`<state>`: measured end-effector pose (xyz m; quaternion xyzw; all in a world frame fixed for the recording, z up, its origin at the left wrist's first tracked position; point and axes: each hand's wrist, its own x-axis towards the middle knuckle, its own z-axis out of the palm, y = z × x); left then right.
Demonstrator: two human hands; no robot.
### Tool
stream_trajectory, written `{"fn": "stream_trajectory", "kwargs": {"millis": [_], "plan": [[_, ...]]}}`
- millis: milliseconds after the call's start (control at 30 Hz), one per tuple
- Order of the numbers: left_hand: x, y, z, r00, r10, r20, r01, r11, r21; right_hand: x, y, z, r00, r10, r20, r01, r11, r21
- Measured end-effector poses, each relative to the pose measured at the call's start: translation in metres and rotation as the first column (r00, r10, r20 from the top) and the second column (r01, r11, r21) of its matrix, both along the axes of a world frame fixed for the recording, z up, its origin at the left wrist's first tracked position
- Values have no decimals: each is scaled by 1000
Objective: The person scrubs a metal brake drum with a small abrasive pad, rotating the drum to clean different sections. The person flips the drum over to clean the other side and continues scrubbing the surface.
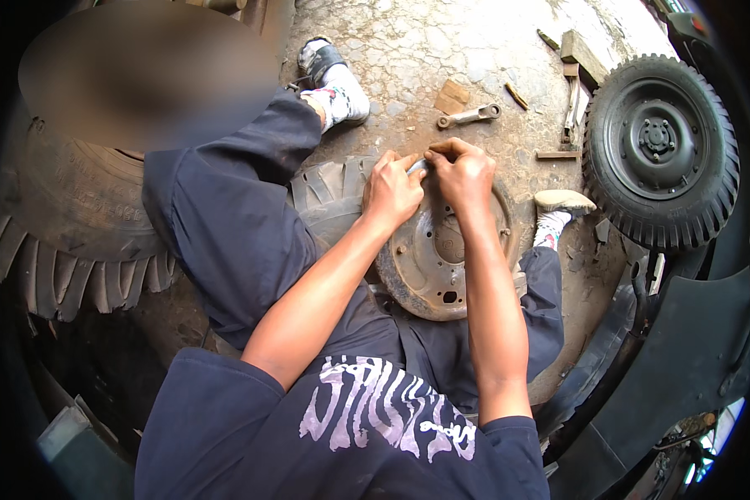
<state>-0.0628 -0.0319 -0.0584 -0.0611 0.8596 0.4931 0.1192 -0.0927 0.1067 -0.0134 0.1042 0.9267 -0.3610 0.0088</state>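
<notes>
A rusty steel brake drum or wheel hub part (422,275) with bolts and holes stands tilted between my legs, its face towards me. My left hand (395,190) is at its upper left edge, fingers bent around a small grey curved piece (417,166). On the other side of that piece, my right hand (461,172) pinches at it, thumb and forefinger close to the left fingertips. What the piece is, I cannot tell. Behind my left hand lies a worn, lugged rubber tyre (331,194), partly hidden by my leg and the round metal part.
A metal link or connecting rod (469,117) lies on the cracked floor beyond my hands, near a brown scrap (452,97). A mounted wheel (659,147) stands at the right, wood blocks (581,56) beside it. A large tyre (81,212) fills the left, below a blurred area.
</notes>
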Motion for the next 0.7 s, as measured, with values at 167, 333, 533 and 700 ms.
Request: {"fn": "stream_trajectory", "kwargs": {"millis": [167,333,533,700], "plan": [[-2,5,-1,1000,24,4,-24,999,26,-22,34,-4,930,-221,295,226,974,17],[-8,-1,-2,998,-6,57,4,1000,30,10,4,-14,997,4,-75,0,999,49],[-4,3,-9,999,36,-23,-34,997,69,20,-7,-14,989,-14,-145,27,996,87],[-4,5,-3,996,85,4,-85,996,11,-28,16,10,948,-156,278,137,987,86]]}}
